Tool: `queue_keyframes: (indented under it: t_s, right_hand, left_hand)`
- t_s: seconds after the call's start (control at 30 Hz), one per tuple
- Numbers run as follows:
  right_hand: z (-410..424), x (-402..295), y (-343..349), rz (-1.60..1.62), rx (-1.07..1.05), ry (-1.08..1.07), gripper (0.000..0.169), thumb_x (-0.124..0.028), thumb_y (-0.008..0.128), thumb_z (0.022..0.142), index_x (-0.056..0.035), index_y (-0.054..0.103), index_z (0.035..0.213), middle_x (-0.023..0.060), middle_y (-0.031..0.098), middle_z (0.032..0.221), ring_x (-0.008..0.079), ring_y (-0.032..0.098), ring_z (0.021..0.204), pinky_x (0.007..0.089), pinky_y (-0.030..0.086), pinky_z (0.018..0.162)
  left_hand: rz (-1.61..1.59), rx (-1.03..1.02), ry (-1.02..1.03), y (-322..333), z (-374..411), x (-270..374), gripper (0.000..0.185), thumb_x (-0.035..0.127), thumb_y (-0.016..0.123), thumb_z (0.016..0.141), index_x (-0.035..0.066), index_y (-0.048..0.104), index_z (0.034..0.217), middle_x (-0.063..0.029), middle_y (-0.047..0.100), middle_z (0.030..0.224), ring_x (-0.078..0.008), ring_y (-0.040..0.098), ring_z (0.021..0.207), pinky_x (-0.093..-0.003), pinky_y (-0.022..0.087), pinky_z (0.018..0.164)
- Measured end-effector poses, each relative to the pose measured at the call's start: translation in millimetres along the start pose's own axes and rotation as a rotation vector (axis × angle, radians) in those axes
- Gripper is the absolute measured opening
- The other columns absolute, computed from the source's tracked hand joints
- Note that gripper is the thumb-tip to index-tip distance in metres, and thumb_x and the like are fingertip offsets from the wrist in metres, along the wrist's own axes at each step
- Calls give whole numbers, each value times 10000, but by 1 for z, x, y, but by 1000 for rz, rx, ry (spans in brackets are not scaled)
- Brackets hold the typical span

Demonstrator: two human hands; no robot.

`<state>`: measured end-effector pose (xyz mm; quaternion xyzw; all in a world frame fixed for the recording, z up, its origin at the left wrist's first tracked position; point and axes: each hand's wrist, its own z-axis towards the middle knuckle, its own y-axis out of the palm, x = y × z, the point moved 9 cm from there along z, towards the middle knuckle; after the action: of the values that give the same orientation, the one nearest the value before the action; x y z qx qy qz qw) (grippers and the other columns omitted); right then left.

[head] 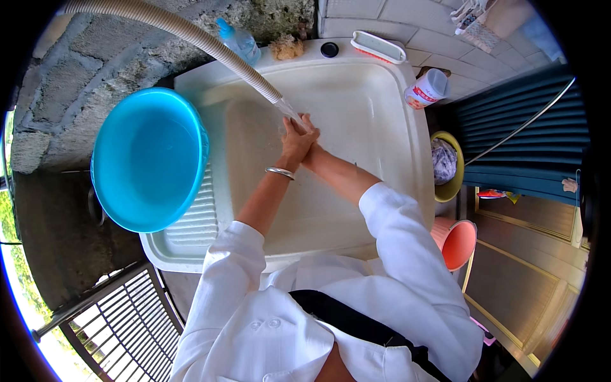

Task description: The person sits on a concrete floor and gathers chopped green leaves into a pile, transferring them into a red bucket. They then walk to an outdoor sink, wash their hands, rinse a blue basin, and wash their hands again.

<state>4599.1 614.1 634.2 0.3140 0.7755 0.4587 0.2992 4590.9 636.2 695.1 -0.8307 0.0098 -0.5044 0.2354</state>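
My left hand (297, 143), with a silver bangle (280, 172) at its wrist, lies against my right hand (312, 153). Both are held together under water (292, 113) running from the end of a ribbed beige hose (229, 58). The left fingers look somewhat spread, and no object shows in them. Much of the right hand is covered by the left, so its fingers are hard to make out. Below the hands is the wide basin of a white laundry sink (334, 210), its bottom wet.
A blue plastic basin (152, 162) rests over the ribbed washboard (193, 224) at left. Along the back rim are a pump bottle (243, 45), a scrubber (286, 47), a black lid (329, 49) and a brush (378, 47). A plastic tub (425, 90) and pink bucket (458, 246) stand right.
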Motion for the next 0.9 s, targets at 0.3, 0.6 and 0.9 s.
queue_keyframes:
  t_s: [0.3, 0.6, 0.9]
  right_hand:
    - [-8, -64, 44, -1940, 393, -591, 267, -256, 509, 808, -34, 462, 949, 174, 515, 933, 333, 502, 872, 431, 416, 770]
    - [11, -87, -6, -1389, 290, -522, 284, -206, 577, 785, -38, 448, 976, 117, 526, 990, 273, 511, 928, 384, 410, 786]
    - [-8, -43, 4, -144, 76, -81, 293, -291, 447, 918, -45, 461, 1077, 132, 559, 1037, 301, 528, 1026, 431, 457, 842]
  left_hand:
    - [-1006, -463, -14, 11, -3, 42, 192, 212, 491, 843, 62, 500, 962, -62, 545, 873, -207, 557, 786, -339, 479, 703]
    - [-780, -311, -248, 36, -29, 50, 479, 299, 643, 767, 39, 422, 1104, -82, 484, 928, -207, 547, 741, -387, 504, 626]
    - [-1228, -255, -129, 53, 26, -12, 479, 328, 423, 901, 35, 338, 1270, -144, 495, 1137, -262, 500, 1014, -354, 404, 901]
